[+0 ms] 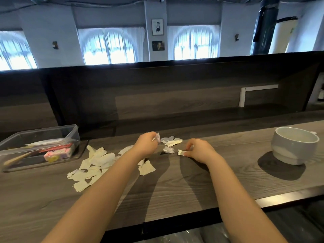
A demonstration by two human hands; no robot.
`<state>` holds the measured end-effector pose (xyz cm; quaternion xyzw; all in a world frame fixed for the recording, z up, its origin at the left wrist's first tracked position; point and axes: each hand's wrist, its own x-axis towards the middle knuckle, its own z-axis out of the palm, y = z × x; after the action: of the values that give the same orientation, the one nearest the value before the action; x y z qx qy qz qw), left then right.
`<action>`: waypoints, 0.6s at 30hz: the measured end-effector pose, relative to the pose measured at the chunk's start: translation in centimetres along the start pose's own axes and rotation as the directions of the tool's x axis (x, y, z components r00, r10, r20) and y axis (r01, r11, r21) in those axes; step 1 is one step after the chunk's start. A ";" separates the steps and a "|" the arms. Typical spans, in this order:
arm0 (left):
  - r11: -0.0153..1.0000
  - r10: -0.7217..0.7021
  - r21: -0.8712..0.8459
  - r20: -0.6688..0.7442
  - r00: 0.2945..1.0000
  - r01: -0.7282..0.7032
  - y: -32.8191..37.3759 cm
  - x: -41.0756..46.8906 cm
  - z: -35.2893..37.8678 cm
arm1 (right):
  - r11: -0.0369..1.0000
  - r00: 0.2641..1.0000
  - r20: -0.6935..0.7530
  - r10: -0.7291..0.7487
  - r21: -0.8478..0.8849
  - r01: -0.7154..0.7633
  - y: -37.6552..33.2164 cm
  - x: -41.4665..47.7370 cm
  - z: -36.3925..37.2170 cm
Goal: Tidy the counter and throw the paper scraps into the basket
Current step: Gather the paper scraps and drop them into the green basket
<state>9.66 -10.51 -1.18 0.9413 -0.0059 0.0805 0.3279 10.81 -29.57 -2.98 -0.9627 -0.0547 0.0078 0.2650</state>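
1 L hand [146, 143], 1 R hand [199, 151], 1 grey bowl [289, 149], 1 clear box [73, 135], approx. a dozen-plus paper scraps [94, 160].

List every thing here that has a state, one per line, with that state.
left hand: pinches a torn scrap, lifted off the counter.
right hand: pinches a small scrap at counter level.
loose scraps: scattered on the counter, not gathered.
clear box: lidless, holding packets.
grey bowl: upright, right of the scraps.

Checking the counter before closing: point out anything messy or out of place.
Torn paper scraps lie strewn across the counter beside the clear box. The left hand and right hand each pinch one.
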 end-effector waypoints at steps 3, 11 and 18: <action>0.995 -0.032 0.097 0.059 0.998 0.026 0.9 1.3 1.1 | 1.000 1.000 -0.016 0.006 0.029 -0.005 0.1 0.1 -0.1; 0.906 -0.077 0.420 0.305 0.949 -0.062 2.0 4.0 2.7 | 1.000 1.000 0.008 0.005 0.018 -0.005 0.1 0.9 0.1; 0.938 -0.080 0.347 0.287 0.955 -0.025 1.8 3.5 3.3 | 1.000 0.999 0.046 0.000 -0.007 0.000 0.3 1.3 0.5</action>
<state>13.47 -13.87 -2.07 0.9855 -0.0274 -0.0665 0.1535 12.08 -29.40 -3.55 -0.9631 -0.0606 0.0298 0.2605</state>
